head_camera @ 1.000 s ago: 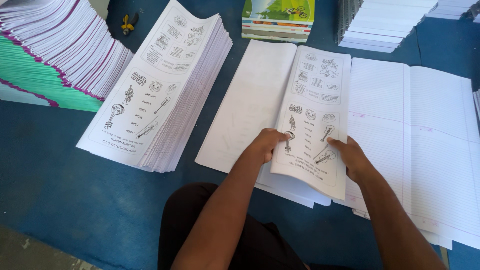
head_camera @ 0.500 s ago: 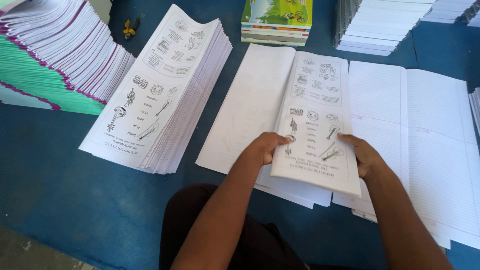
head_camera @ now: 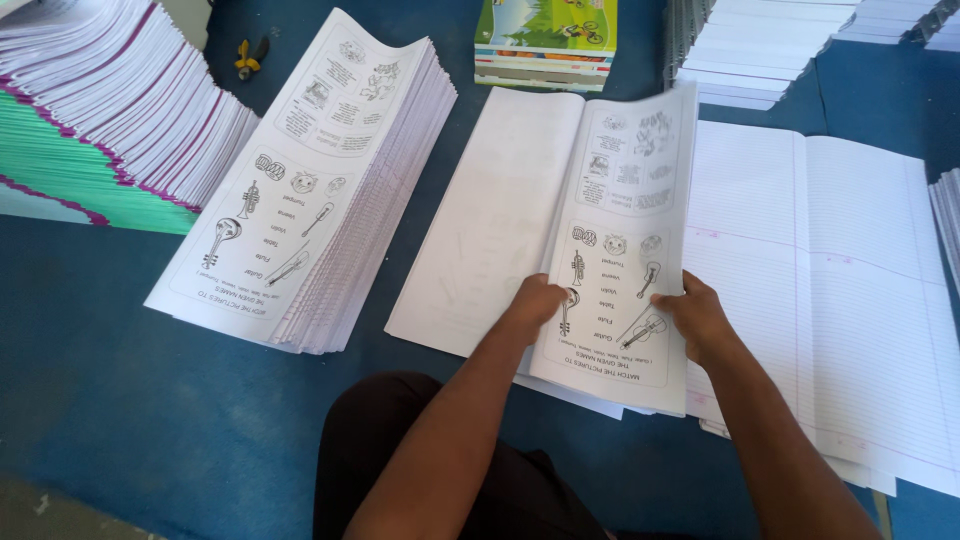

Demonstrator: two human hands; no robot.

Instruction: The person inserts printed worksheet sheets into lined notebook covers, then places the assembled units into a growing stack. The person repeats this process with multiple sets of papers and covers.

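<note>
Between the two hands a printed sheet (head_camera: pixel 620 270) is held at its near end, over the blank white sheets (head_camera: pixel 500 220) and beside the ruled sheets (head_camera: pixel 830 290) on the blue table (head_camera: pixel 120 400). Each hand pinches a side of it: the left hand (head_camera: pixel 533 305) at the left edge with the thumb on the printed face, the right hand (head_camera: pixel 695 318) at the right edge with the fingers curled beneath. It looks light, thin and limp; the far end is blurred and curls a little, so it would likely sag or crease if held at one corner only. Gripping both long edges near one end, as here, seems the safest hold. Further left sits a tall stack of like printed sheets (head_camera: pixel 300 190), then fanned purple-and-green-edged booklets (head_camera: pixel 90 110), small yellow-handled pliers (head_camera: pixel 250 57), and colourful books (head_camera: pixel 545 40) at the top.
</note>
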